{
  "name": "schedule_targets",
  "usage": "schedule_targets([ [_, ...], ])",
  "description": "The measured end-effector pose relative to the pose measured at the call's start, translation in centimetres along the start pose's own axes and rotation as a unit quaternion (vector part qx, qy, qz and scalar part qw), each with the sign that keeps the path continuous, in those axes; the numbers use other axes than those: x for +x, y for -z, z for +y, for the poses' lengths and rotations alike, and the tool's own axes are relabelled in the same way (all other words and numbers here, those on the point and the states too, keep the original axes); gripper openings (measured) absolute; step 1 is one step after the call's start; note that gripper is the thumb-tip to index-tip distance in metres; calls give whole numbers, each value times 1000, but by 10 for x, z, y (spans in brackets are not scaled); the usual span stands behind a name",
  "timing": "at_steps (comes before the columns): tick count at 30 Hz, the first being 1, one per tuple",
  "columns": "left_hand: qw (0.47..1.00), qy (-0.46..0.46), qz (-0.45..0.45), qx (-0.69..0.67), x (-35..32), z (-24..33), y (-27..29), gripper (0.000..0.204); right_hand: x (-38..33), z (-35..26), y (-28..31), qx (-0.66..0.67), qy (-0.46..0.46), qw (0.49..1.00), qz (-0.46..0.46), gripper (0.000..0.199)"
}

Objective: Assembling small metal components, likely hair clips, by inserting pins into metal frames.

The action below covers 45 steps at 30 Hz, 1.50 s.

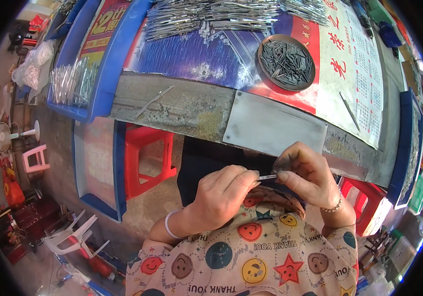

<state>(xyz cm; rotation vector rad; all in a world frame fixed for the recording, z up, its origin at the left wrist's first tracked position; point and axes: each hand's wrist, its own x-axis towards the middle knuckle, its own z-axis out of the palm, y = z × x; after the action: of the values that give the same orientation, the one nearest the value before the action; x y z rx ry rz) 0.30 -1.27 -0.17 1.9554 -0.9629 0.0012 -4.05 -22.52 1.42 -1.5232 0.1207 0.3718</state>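
In front of my chest, just off the table's near edge, I hold a slim silvery metal piece [268, 177]. My left hand [225, 192] is closed round one end, fingers curled and thumb pressed against it. The thumb and fingertips of my right hand [308, 177] pinch at its other end; whether a second small part sits between them is hidden. Ahead of my right hand a round dish [259, 64] holds many short dark metal pins [288, 64]. A pale metal plate [274, 123] is fixed to the table edge, close beyond my hands.
Slender metal pieces [211, 17] lie heaped at the table's far side. One loose strip [154, 101] rests left of the plate, a darker one [349, 111] to the right. A blue bin [104, 79] holds more pieces. Red stools [132, 163] stand below; another blue tray [405, 148] is at right.
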Motion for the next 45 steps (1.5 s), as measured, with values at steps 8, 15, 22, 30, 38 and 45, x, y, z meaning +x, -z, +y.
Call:
schedule_targets([
  [8,998,-23,-5,59,-4,0,-2,31,-2,4,3,-110,32,993,1,12],
  [15,995,-36,-21,86,-3,0,-2,33,-2,10,2,-100,50,994,7,12],
  [22,992,-55,-33,111,0,0,1,31,-1,11,1,-50,24,998,1,12],
  [30,983,-101,-35,151,7,-1,1,31,2,10,4,-36,20,999,-4,12],
  [38,977,-118,-53,171,15,5,1,30,-2,12,10,8,13,1000,-2,13],
  [45,974,-124,-67,175,24,6,-3,32,-2,17,18,11,22,1000,-7,13],
])
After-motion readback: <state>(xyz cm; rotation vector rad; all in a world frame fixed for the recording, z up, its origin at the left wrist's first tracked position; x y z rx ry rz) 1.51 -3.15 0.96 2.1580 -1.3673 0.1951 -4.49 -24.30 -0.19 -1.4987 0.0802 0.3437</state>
